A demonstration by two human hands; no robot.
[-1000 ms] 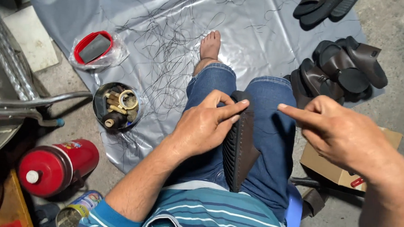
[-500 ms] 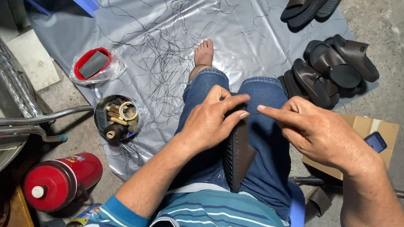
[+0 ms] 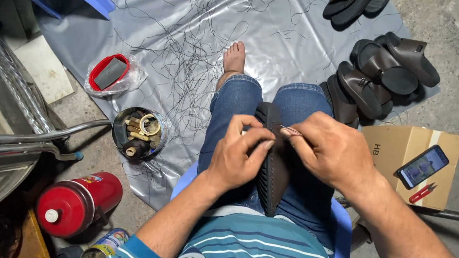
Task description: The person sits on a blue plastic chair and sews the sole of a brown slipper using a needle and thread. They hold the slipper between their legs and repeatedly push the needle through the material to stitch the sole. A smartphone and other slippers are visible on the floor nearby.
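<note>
Dark brown rubber, ridged on its underside: that is the sandal (image 3: 272, 162) standing on edge between my knees, resting on my jeans. My left hand (image 3: 237, 157) grips its rim, fingers curled and thumb pressed against the sole near the top. My right hand (image 3: 332, 149) meets it from the other side, thumb and forefinger pinched together on something thin and pale at the sandal's edge; I cannot tell what it is.

A grey plastic sheet (image 3: 300, 39) lies under my bare foot (image 3: 234, 58), strewn with thin black threads (image 3: 191, 65). More brown sandals (image 3: 381, 79) are piled to my right. Beside them sits a cardboard box (image 3: 394, 146) carrying a phone (image 3: 422, 166) and small red snips (image 3: 422, 193). To my left are a round tin of spools (image 3: 136, 132) and a red flask (image 3: 77, 204).
</note>
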